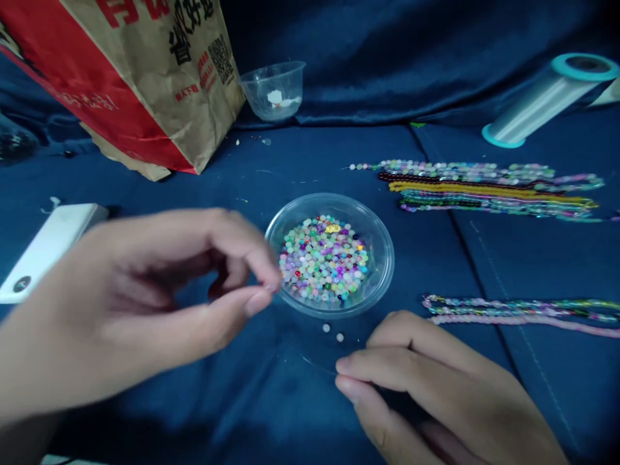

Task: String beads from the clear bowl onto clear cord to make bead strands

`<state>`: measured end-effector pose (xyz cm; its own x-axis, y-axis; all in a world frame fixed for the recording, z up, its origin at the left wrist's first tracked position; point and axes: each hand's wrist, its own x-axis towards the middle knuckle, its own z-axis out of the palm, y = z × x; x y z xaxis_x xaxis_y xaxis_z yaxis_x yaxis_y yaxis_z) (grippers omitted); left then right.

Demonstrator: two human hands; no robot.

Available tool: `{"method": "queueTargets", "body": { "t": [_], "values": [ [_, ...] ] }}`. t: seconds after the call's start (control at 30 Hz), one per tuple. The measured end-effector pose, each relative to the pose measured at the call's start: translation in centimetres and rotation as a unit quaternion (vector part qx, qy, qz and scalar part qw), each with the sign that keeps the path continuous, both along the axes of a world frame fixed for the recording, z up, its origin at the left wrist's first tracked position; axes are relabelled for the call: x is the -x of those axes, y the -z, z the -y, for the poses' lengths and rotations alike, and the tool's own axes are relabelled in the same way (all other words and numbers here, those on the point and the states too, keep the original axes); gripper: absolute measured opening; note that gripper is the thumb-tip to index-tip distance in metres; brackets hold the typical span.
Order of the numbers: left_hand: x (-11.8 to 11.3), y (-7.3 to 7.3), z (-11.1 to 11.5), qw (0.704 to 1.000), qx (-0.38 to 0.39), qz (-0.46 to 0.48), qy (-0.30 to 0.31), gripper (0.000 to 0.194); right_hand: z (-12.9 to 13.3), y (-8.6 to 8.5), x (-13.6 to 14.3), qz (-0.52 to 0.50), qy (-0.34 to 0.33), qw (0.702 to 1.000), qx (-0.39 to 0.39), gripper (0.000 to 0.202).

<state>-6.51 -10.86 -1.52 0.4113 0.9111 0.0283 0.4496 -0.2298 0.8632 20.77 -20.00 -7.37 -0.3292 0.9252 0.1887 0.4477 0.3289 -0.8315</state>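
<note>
My left hand is at the left of a clear round bowl, thumb and forefinger pinched together. Something tiny and pale shows at their tips, too small to name. Colourful small beads fill the bottom of the bowl. In front of the bowl, my right hand pinches a thin clear thread, which runs faintly off to the left from its fingertips. Two pale beads lie between the bowl and my right fingertips; whether the thread passes through them I cannot tell.
Strung bead strands lie at the right, with more strands nearer me. Behind them leans a spool of clear line. A paper bag, a plastic cup and a white device stand or lie at left and back.
</note>
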Motion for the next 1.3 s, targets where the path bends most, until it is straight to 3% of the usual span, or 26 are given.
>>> {"method": "queueTargets", "body": {
  "t": [0.13, 0.23, 0.33, 0.53, 0.73, 0.97, 1.3],
  "values": [
    [1.4, 4.1, 4.1, 0.995, 0.046, 0.086, -0.024, 0.012, 0.1, 0.0, 0.0, 0.006, 0.002, 1.0, -0.013, 0.022],
    [1.1, 5.8, 4.8, 0.987, 0.116, 0.111, 0.002, 0.004, 0.2, 0.0, 0.0, 0.022, -0.011, 0.999, -0.048, 0.022],
    [0.8, 6.6, 4.5, 0.976, 0.176, 0.128, 0.013, 0.011, 0.1, -0.1, 0.1, 0.042, -0.019, 0.994, -0.094, 0.021],
    [0.6, 7.1, 4.5, 0.962, 0.224, 0.157, 0.001, 0.017, -0.1, -0.1, 0.4, 0.074, -0.017, 0.989, -0.127, 0.019],
    [0.1, 6.7, 4.5, 0.954, 0.226, 0.197, 0.015, 0.006, -0.3, 0.1, 0.6, 0.076, -0.01, 0.99, -0.12, 0.019],
    [-0.3, 6.4, 4.4, 0.923, 0.274, 0.269, 0.025, 0.019, -0.4, 0.3, 0.7, 0.075, -0.001, 0.991, -0.11, 0.019],
    [-0.1, 6.9, 4.8, 0.928, 0.263, 0.263, 0.029, 0.013, -0.4, 0.2, 0.6, 0.089, -0.003, 0.989, -0.114, 0.018]
  ]
}}
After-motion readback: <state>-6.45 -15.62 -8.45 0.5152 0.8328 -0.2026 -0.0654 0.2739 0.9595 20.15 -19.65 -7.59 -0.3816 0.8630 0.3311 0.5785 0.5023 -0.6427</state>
